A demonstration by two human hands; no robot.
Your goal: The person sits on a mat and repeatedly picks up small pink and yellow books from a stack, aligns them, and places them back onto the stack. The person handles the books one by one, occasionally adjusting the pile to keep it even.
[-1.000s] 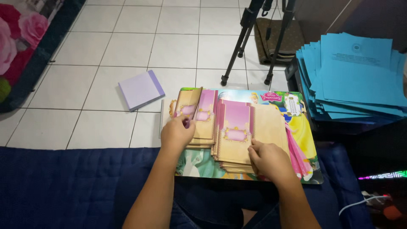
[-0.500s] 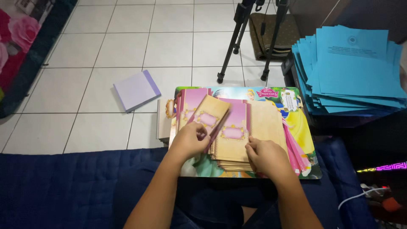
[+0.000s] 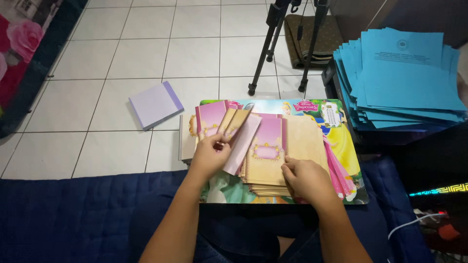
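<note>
Pinched between the left hand [image 3: 210, 152] thumb and fingers, a pink-and-cream card [image 3: 242, 138] is lifted off the stack, its long axis tilted, top edge pointing up and to the right. Right hand [image 3: 306, 178] lies closed-fingered on the card stack's [image 3: 267, 160] near right corner. Both sit on a cartoon-printed lap tray [image 3: 347, 151], beside blue folders [image 3: 404, 83] and a lilac notepad [image 3: 156, 104].

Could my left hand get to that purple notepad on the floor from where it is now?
Probably yes: the purple notepad lies on open tile left of the board, nothing between. But the left hand holds a card.
</note>
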